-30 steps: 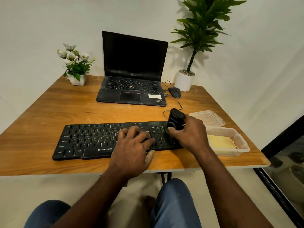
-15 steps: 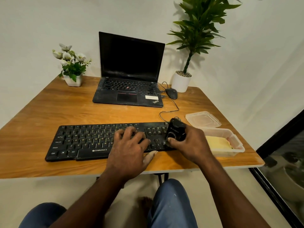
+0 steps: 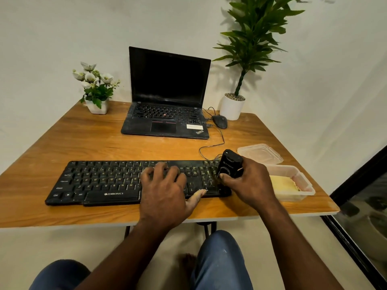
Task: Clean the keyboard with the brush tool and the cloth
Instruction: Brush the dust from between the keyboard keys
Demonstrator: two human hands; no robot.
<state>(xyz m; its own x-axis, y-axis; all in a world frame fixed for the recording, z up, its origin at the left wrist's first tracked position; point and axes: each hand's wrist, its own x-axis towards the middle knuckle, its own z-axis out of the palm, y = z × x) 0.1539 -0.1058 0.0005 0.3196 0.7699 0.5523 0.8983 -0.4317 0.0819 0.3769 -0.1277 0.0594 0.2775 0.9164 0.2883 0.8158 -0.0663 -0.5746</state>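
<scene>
A black keyboard (image 3: 100, 182) lies across the front of the wooden table (image 3: 62, 143). My left hand (image 3: 165, 189) rests flat on its middle keys with fingers spread and thumb on the front edge. My right hand (image 3: 249, 185) grips a black brush tool (image 3: 229, 165) and holds it down on the keyboard's right end, over the number pad. A yellow cloth (image 3: 282, 184) lies in a clear plastic container (image 3: 301, 181) just right of that hand.
At the back stand an open black laptop (image 3: 167, 105), a wired mouse (image 3: 219, 121), a tall potted plant (image 3: 232, 105) and a small flower pot (image 3: 97, 106). The container's lid (image 3: 259, 153) lies behind it. My knees are below the table edge.
My right hand has worked the brush tool slightly down and back over the keyboard's right end. My left hand stays on the keys. The camera has shifted a little.
</scene>
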